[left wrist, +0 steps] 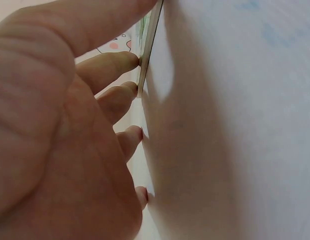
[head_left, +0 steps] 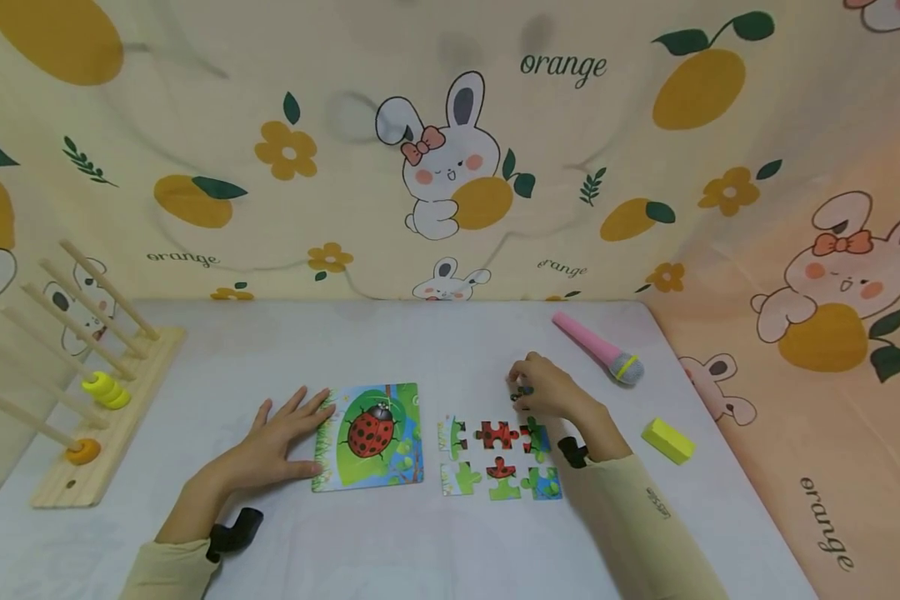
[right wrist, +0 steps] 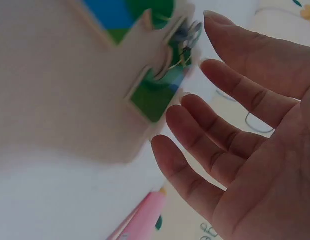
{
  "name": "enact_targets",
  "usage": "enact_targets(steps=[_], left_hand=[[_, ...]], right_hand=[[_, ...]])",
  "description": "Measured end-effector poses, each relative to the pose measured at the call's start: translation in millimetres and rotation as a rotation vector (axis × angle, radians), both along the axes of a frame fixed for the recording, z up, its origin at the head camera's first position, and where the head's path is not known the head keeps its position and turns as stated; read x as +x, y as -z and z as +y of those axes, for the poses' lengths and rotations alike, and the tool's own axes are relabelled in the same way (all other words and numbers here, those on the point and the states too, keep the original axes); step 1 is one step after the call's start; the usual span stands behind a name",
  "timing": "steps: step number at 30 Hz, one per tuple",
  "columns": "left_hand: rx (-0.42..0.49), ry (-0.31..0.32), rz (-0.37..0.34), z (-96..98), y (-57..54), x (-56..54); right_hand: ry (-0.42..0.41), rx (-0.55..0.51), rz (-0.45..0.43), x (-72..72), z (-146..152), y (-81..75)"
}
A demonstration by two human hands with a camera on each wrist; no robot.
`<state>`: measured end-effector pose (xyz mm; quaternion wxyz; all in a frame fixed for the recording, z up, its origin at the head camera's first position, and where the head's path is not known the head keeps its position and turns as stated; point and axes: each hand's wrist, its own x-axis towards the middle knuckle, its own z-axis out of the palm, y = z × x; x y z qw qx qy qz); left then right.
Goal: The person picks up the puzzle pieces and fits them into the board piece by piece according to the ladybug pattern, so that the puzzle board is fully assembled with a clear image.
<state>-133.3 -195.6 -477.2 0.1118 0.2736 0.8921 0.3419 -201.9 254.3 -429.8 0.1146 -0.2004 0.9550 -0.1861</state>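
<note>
My left hand (head_left: 281,442) rests at the left edge of a square ladybug picture board (head_left: 369,437), fingers spread and thumb near its lower corner. In the left wrist view its fingertips touch the board's edge (left wrist: 151,47). My right hand (head_left: 547,387) is just above the loose jigsaw pieces, its fingertips at a green puzzle piece (right wrist: 160,87) with dark thin lines on it. The fingers are slightly bent and apart, not wrapped round the piece. Below lie several other pieces, among them a red spotted one (head_left: 497,435) and a blue-green corner piece (head_left: 546,483).
At the right lie a pink toy microphone (head_left: 596,346) and a yellow block (head_left: 669,440). A wooden peg rack (head_left: 138,371) stands at the left with yellow beads (head_left: 107,390) and an orange bead (head_left: 83,451). A printed curtain (head_left: 330,100) rises behind the white table (head_left: 390,550).
</note>
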Motion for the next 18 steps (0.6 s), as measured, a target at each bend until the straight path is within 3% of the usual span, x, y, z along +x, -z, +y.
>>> enact_targets(steps=[18], left_hand=[[-0.019,-0.002,-0.008,0.4,4.4,-2.7]], right_hand=[[0.056,-0.023,0.019,6.3,15,8.2]])
